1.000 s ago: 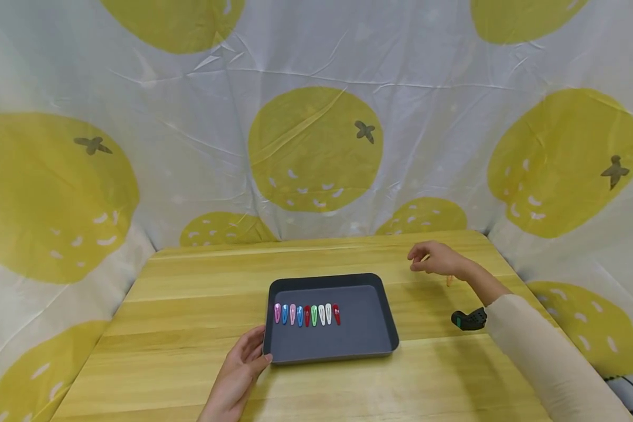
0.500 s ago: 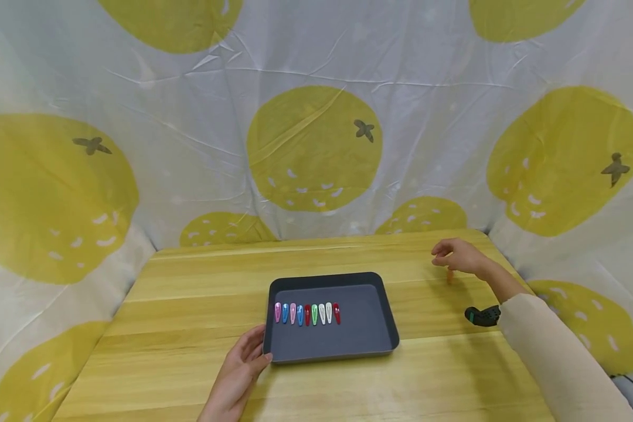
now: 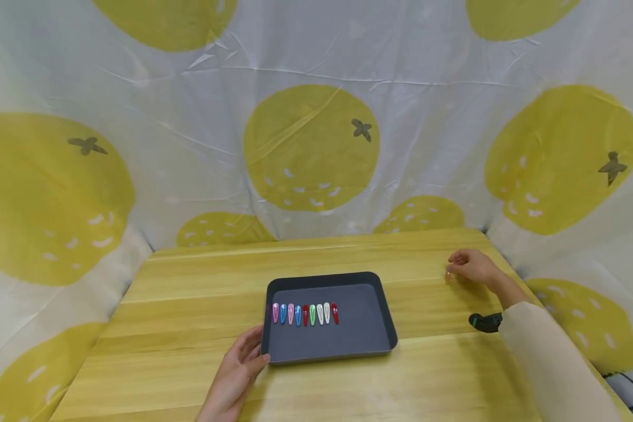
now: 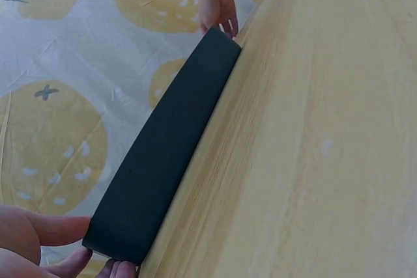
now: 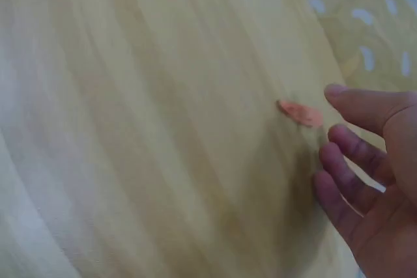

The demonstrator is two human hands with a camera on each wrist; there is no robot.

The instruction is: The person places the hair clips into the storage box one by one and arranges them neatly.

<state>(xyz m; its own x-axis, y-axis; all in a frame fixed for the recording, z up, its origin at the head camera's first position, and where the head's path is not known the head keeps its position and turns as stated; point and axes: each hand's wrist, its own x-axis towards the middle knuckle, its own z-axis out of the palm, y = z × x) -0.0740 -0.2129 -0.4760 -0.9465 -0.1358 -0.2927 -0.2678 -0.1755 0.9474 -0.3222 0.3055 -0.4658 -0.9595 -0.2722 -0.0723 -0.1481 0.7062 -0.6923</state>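
Observation:
A dark grey rectangular tray (image 3: 363, 334) lies on the wooden table. In its left half, several snap hair clips (image 3: 305, 315) form a row: pink, blue, red, green and white. My left hand (image 3: 234, 370) grips the tray's near left corner; the left wrist view shows the thumb (image 4: 62, 229) on one side and fingertips underneath. At the table's right side, an orange hair clip (image 5: 301, 113) lies alone on the wood. My right hand (image 3: 475, 268) hovers just beside this clip, thumb and fingers spread apart around its end, seemingly not touching it.
The wooden table (image 3: 190, 310) extends around the tray on all sides. A white curtain (image 3: 200, 146) printed with yellow lemons hangs behind and beside it. A black wrist device (image 3: 486, 322) sits at my right sleeve (image 3: 554, 357).
My right hand has moved rightward, then down to the orange hair clip. My left hand stays at the tray's corner, and the row of clips is unchanged.

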